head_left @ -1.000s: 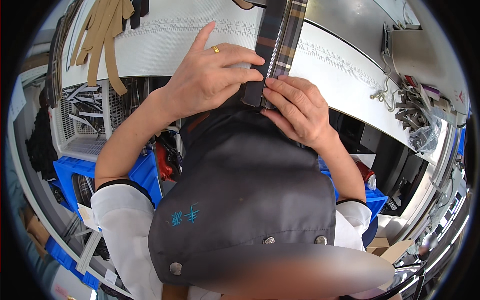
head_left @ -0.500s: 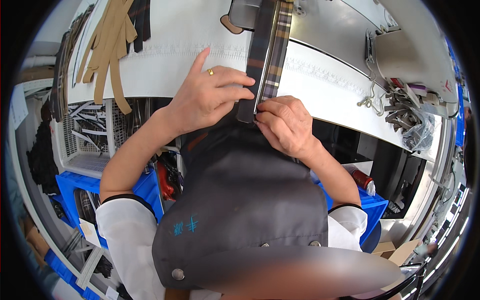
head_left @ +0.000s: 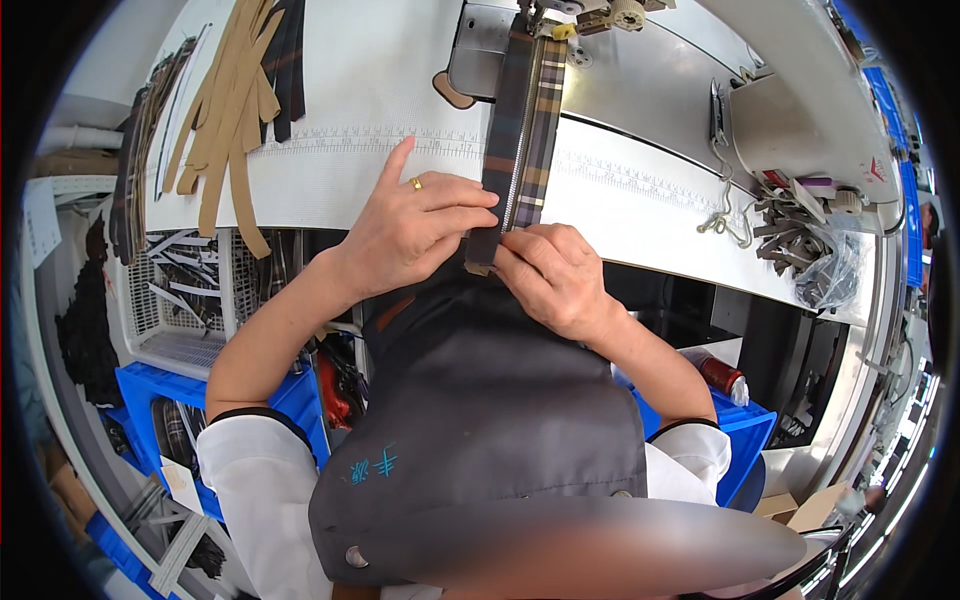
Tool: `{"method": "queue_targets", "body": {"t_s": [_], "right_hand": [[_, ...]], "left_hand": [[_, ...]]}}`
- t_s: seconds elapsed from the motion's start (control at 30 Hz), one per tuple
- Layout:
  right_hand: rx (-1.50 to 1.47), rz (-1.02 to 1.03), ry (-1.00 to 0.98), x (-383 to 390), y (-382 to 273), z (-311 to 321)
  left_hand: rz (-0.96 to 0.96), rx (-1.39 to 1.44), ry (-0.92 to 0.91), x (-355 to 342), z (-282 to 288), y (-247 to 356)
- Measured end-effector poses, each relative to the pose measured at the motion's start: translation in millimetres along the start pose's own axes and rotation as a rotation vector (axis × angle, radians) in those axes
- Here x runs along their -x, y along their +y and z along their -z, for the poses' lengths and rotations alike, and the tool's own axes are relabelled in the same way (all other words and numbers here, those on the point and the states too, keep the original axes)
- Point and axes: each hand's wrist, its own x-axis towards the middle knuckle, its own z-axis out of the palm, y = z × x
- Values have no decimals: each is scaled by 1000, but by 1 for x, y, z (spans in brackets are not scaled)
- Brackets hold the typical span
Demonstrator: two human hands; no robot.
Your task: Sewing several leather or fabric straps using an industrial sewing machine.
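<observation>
A long plaid fabric strip (head_left: 543, 130) and a dark strip (head_left: 508, 110) run side by side, with a metal-toothed zipper (head_left: 517, 175) between them. Their far ends lie at the sewing machine's presser foot (head_left: 541, 18). My left hand (head_left: 415, 220) pinches the dark strip's left edge, its little finger raised and a ring on one finger; its thumb is hidden. Close to the near end, my right hand (head_left: 555, 275) has thumb and fingers closed on the zipper strip's right side. The near end hangs past the table edge above my dark apron (head_left: 480, 400).
Tan strips (head_left: 235, 130) drape over the white table (head_left: 350, 85) at left, above a white basket (head_left: 180, 345) of scraps. Blue crates (head_left: 290, 400) stand below. At right lie wire hooks (head_left: 728, 220) and a plastic bag (head_left: 828, 275) beside grey scraps.
The zipper strip has shifted toward me and slightly left in the picture, as have the table and machine. My right hand has moved slightly nearer and left; both hands keep their grip.
</observation>
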Motion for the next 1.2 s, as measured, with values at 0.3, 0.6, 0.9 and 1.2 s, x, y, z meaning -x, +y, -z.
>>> {"method": "queue_targets", "body": {"t_s": [0.3, 0.6, 0.9, 1.2], "right_hand": [[10, 49, -37, -1, 0, 3], [-134, -202, -119, -19, 32, 23], [-69, -134, -238, -5, 24, 20], [-72, -132, -258, -7, 27, 20]], "left_hand": [[14, 0, -38, -2, 1, 0], [-50, -53, -9, -3, 0, 0], [-51, -58, -5, -3, 2, -2], [-35, -47, 21, -8, 3, -6]]}}
